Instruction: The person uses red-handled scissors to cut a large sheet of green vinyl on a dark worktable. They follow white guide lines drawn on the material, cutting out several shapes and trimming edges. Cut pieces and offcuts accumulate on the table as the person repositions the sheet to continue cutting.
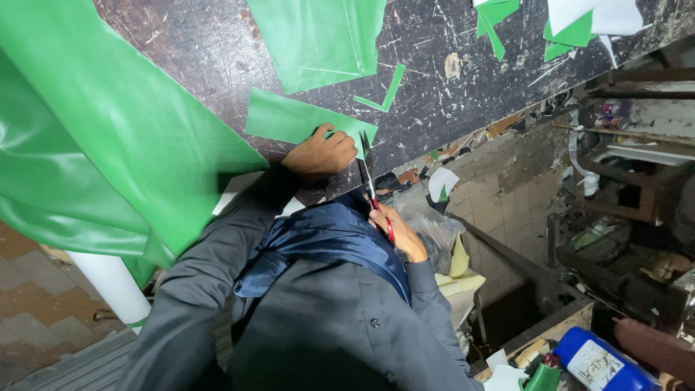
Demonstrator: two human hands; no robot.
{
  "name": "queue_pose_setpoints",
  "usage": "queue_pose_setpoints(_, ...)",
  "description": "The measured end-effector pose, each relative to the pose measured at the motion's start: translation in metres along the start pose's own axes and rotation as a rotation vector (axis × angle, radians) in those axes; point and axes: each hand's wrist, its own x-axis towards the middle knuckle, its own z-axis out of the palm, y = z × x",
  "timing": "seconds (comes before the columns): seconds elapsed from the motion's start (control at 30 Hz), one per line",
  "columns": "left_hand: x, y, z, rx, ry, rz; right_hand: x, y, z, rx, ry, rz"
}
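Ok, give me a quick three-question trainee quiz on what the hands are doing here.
1. Which hand holds the red-handled scissors?
2. True or false: the left hand presses down the small green sheet piece on the dark scratched worktable.
3. What hangs over the table's edge beside the left arm: A) the large green sheet, B) a white towel?

Key: 1. The right hand. 2. True. 3. A.
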Motion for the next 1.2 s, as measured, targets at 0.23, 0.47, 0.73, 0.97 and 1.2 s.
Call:
queue_pose_setpoints(0.23,-0.002,0.001,0.003,-0.018,-0.026,0.018,0.003,0.004,0.004,-0.092,0.048,-0.017)
queue_pose_setpoints(0.47,-0.003,0.002,0.004,-0.030,-0.022,0.017,0.003,-0.001,0.008,-0.069,0.044,-0.011)
queue_pose_setpoints(0.73,0.000,0.002,0.001,-0.010,-0.047,0.016,0.005,-0.001,0.011,-0.099,0.049,-0.050)
queue_pose_setpoints(0.97,0.001,0.001,0.001,0.032,0.001,0.047,0.011,-0.011,0.007,-0.098,0.059,0.016)
queue_pose_setpoints(1.2,0.002,-0.001,-0.004,0.035,0.021,0.049,0.017,-0.023,0.015,-0.053,0.124,0.085)
